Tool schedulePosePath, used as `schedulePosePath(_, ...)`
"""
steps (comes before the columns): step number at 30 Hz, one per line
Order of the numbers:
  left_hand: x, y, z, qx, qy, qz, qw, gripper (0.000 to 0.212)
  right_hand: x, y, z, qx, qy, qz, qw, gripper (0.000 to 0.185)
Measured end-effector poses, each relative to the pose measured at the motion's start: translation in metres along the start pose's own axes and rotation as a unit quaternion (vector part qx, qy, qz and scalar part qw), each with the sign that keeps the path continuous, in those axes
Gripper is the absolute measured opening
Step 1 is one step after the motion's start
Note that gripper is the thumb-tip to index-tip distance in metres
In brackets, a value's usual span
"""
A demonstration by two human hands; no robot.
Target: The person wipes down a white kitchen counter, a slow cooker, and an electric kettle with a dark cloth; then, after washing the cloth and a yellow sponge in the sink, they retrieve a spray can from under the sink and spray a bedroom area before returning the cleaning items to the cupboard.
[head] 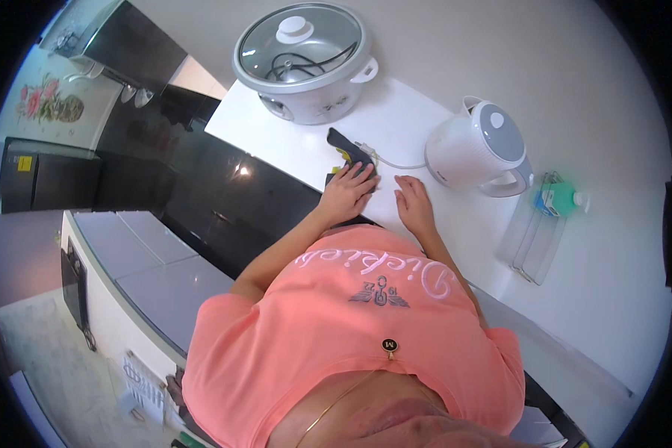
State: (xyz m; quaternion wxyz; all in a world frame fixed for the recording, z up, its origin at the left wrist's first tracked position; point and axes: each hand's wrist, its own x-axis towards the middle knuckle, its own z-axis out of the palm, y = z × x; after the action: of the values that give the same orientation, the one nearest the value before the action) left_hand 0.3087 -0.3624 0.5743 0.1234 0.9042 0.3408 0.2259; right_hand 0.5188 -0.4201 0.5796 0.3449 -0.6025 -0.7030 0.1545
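Observation:
On the white countertop (291, 143), a black and yellow hand tool (344, 143) lies before me, its exact kind unclear. My left hand (343, 195) is palm down over the tool's near end, fingers spread across it; whether they grip it is hidden. Beside the tool is a clear plug (368, 149) on a pale cord that runs to a white electric kettle (453, 151). To the right of the tool, my right hand (416, 207) rests near the counter's edge with nothing seen in it, its fingers loosely bent.
A white electric cooker (327, 103) with a glass lid and black cord inside stands at the far left. A green bottle (563, 199) lies on a clear plastic holder (529, 255) at right. The wall borders the counter. Dark glossy cabinets (218, 185) are at left.

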Motion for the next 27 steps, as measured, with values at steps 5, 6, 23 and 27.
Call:
schedulePosePath(5, -0.017, -0.052, -0.031, 0.010, -0.006, -0.032, 0.999, 0.040, -0.005, 0.013, 0.003, -0.029, -0.011, -0.007, 0.999, 0.027)
schedulePosePath(6, -0.024, -0.073, -0.037, 0.035, 0.024, -0.056, 0.998, 0.039, -0.003, 0.014, 0.004, -0.035, -0.012, -0.012, 0.999, 0.026)
schedulePosePath(23, -0.026, -0.296, -0.093, 0.155, 0.104, -0.261, 0.947, 0.041, -0.003, 0.005, 0.015, -0.177, -0.014, -0.020, 0.984, 0.028)
schedulePosePath(27, -0.043, -0.224, -0.071, 0.102, 0.133, -0.220, 0.961, 0.033, -0.008, 0.009, 0.016, -0.174, -0.016, -0.011, 0.985, 0.028)
